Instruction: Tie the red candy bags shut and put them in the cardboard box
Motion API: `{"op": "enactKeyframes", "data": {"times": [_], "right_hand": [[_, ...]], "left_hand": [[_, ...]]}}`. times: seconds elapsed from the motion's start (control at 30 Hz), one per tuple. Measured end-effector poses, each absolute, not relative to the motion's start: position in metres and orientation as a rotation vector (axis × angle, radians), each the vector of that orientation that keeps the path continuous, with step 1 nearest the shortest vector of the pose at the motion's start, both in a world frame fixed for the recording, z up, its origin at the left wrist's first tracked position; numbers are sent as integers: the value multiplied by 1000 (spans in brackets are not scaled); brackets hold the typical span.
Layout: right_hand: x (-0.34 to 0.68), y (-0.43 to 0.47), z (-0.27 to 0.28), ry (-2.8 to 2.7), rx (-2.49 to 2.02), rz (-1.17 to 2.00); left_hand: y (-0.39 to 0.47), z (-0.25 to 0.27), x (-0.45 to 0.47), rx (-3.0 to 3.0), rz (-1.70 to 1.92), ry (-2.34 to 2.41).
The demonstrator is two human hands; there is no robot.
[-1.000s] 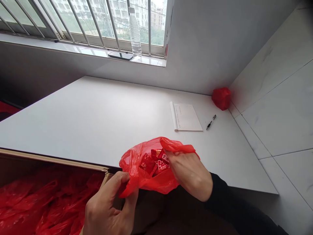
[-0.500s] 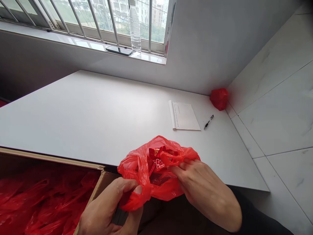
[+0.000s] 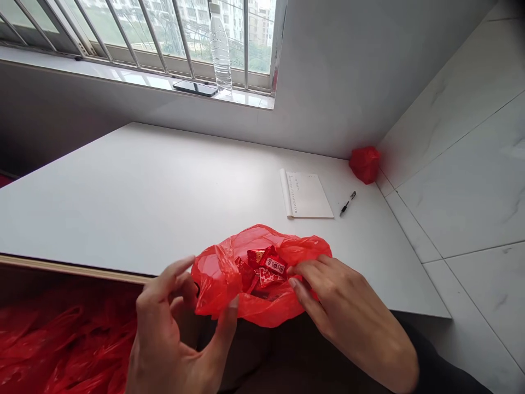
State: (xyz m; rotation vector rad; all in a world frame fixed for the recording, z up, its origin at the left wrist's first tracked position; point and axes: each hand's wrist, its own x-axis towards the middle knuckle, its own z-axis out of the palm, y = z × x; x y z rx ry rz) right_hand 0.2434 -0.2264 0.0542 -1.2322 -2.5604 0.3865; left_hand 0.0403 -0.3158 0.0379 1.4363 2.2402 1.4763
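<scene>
A thin red plastic bag [image 3: 262,318] is held up at the table's near edge, its mouth facing me. Inside it lie several red-wrapped sweets [image 3: 270,268], some with printed lettering and one with a dotted pattern. My left hand [image 3: 176,323] is at the bag's left end with fingers and thumb spread apart; the thumb tip touches the plastic. On the other side, my right hand [image 3: 348,312] grips the bag's right rim between thumb and fingers, close to the sweets.
Below left, a cardboard box [image 3: 74,268] holds many red plastic bags [image 3: 61,339]. On the white table [image 3: 164,191] lie a notepad [image 3: 309,194], a pen [image 3: 348,203] and a bunched red bag [image 3: 365,164] in the corner. A bottle [image 3: 221,54] and phone [image 3: 194,88] are on the windowsill.
My left hand has loosened its pinch on the bag's left side and its fingers have spread. The bag's mouth is wider, showing more of the sweets.
</scene>
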Motion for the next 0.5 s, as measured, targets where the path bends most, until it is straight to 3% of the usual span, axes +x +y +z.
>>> {"op": "enactKeyframes", "data": {"times": [0.2, 0.5], "right_hand": [[243, -221, 53, -2476, -1240, 362], [236, -215, 48, -2432, -1182, 269]], "left_hand": [[-298, 43, 20, 1587, 1193, 2246], [-296, 47, 16, 1727, 1211, 2096]]}}
